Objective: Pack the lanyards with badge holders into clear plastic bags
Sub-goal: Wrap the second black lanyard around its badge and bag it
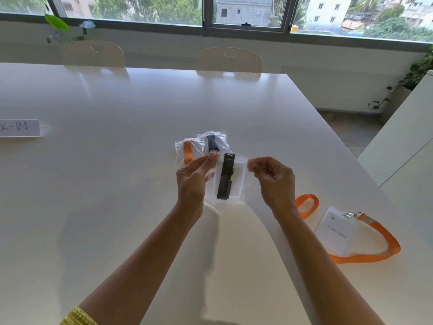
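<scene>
Two hands (190, 181) (276, 179) grip one bag (230, 170); two packed bags (199, 146), one loose lanyard (379, 233).

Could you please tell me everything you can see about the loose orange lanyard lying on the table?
The orange lanyard is a flat, fabric-looking ribbon lying unbagged on the white table, to the right of the right hand. Its strap curves in a long loop. A silvery metal clip joins it to a clear badge holder with a white name card. Neither hand touches it.
</scene>
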Tool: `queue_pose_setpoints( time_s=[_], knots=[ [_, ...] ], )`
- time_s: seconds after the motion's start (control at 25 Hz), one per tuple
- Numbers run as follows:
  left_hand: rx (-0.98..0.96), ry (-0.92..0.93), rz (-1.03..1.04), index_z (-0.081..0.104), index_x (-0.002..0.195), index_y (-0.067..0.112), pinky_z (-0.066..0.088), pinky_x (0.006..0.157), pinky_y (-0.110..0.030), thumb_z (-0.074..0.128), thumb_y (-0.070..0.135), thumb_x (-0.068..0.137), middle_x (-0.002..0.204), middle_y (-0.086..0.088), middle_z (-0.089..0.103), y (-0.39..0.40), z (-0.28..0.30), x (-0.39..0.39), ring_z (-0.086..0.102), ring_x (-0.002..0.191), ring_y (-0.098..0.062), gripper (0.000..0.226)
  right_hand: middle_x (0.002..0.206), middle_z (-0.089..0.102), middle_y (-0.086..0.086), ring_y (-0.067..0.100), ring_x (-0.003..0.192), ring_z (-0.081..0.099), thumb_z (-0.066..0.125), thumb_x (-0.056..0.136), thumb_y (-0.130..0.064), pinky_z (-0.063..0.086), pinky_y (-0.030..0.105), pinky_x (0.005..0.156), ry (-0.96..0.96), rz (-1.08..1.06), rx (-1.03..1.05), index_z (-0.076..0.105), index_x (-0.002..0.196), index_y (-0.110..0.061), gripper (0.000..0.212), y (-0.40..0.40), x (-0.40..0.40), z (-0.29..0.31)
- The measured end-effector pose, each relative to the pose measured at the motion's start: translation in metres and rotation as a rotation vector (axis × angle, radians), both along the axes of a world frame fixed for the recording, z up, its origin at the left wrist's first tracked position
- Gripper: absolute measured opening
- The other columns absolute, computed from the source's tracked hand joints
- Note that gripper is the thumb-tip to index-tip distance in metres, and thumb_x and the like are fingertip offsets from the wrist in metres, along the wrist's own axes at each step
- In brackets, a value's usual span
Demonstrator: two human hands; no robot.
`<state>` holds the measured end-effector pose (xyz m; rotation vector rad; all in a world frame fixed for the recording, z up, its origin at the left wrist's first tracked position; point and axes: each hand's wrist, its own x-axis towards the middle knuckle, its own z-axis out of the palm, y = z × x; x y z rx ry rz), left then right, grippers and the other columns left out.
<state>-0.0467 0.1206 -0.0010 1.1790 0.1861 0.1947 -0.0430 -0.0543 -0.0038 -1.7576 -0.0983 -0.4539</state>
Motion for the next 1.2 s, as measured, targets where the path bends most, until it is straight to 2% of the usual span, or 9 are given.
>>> queue_pose_setpoints(
  time_s=[0.2, 0.4, 0.64, 0.76, 0.88, 0.96, 1.04, 1.12, 1.2],
  knots=[
    [0.04, 0.011, 0.005, 0.078, 0.107, 0.013, 0.061, 0.071, -0.031, 0.067, 0.028, 0.094, 0.116, -0.007, 0.074, -0.004, 0.004, 0.006, 0.072, 0.097, -0.027, 0.022, 0.097, 0.076, -0.004, 0.009, 0.083, 0.073, 0.063, 0.095, -0.007, 0.059, 0.023, 0.08, 0.045, 0.045, 0.055, 0.074, 0.102, -0.018, 0.017, -0.006, 0.005, -0.002],
    [-0.099, 0.099, 0.139, 0.073, 0.089, 0.018, 0.053, 0.053, -0.024, 0.066, 0.023, 0.097, 0.085, 0.0, 0.072, 0.002, 0.015, 0.032, 0.065, 0.067, -0.015, 0.012, 0.1, 0.077, -0.005, 0.009, 0.087, 0.074, 0.061, 0.097, -0.013, 0.058, 0.02, 0.077, 0.115, -0.003, 0.1, 0.071, 0.113, -0.019, 0.02, -0.011, 0.007, -0.007],
    [-0.069, 0.215, 0.194, 0.05, 0.088, 0.015, 0.057, 0.07, -0.035, 0.04, 0.007, 0.106, 0.094, -0.011, 0.059, -0.004, 0.016, 0.083, 0.057, 0.08, -0.022, 0.022, 0.094, 0.078, -0.007, 0.009, 0.082, 0.074, 0.064, 0.095, -0.011, 0.056, 0.019, 0.072, 0.155, -0.021, 0.139, 0.073, 0.104, -0.022, 0.017, -0.012, 0.009, -0.01],
    [0.089, 0.288, 0.185, 0.052, 0.101, 0.008, 0.055, 0.096, -0.051, 0.04, 0.004, 0.101, 0.108, -0.017, 0.062, -0.005, 0.005, 0.101, 0.062, 0.099, -0.031, 0.012, 0.093, 0.078, -0.005, 0.01, 0.081, 0.074, 0.063, 0.093, -0.008, 0.054, 0.017, 0.071, 0.17, -0.036, 0.157, 0.074, 0.1, -0.022, 0.019, -0.015, 0.01, -0.011],
    [0.184, 0.271, 0.133, 0.058, 0.103, 0.007, 0.055, 0.089, -0.04, 0.043, -0.004, 0.092, 0.105, -0.014, 0.063, -0.005, -0.001, 0.1, 0.061, 0.097, -0.027, 0.021, 0.094, 0.078, -0.006, 0.007, 0.08, 0.073, 0.063, 0.093, -0.007, 0.052, 0.016, 0.071, 0.18, -0.04, 0.14, 0.075, 0.097, -0.023, 0.02, -0.018, 0.011, -0.01],
    [0.4, 0.213, 0.204, 0.059, 0.117, 0.011, 0.053, 0.093, -0.038, 0.047, 0.001, 0.089, 0.117, -0.007, 0.065, -0.008, -0.002, 0.09, 0.063, 0.105, -0.027, 0.032, 0.095, 0.077, -0.006, 0.006, 0.079, 0.073, 0.064, 0.092, -0.007, 0.054, 0.017, 0.073, 0.177, -0.048, 0.117, 0.075, 0.096, -0.023, 0.019, -0.02, 0.011, -0.009],
    [0.593, 0.042, 0.297, 0.058, 0.122, 0.013, 0.045, 0.103, -0.028, 0.051, 0.004, 0.085, 0.122, -0.001, 0.06, -0.016, 0.002, 0.076, 0.058, 0.115, -0.022, 0.039, 0.095, 0.077, -0.007, 0.006, 0.081, 0.073, 0.065, 0.093, -0.009, 0.055, 0.018, 0.075, 0.173, -0.064, 0.092, 0.075, 0.098, -0.021, 0.017, -0.024, 0.012, -0.006],
    [0.649, -0.111, 0.306, 0.058, 0.118, 0.015, 0.039, 0.097, -0.012, 0.054, 0.003, 0.081, 0.117, 0.001, 0.057, -0.03, 0.012, 0.061, 0.052, 0.111, -0.015, 0.039, 0.094, 0.077, -0.009, 0.004, 0.083, 0.073, 0.066, 0.092, -0.01, 0.055, 0.017, 0.076, 0.183, -0.091, 0.085, 0.075, 0.099, -0.021, 0.016, -0.03, 0.011, -0.002],
    [0.659, -0.168, 0.227, 0.059, 0.115, 0.015, 0.042, 0.097, -0.017, 0.056, 0.001, 0.08, 0.116, -0.002, 0.059, -0.046, 0.021, 0.049, 0.051, 0.107, -0.013, 0.038, 0.094, 0.077, -0.012, 0.001, 0.086, 0.072, 0.067, 0.091, -0.014, 0.055, 0.017, 0.079, 0.203, -0.127, 0.05, 0.076, 0.099, -0.023, 0.015, -0.04, 0.007, 0.0]
  ],
)
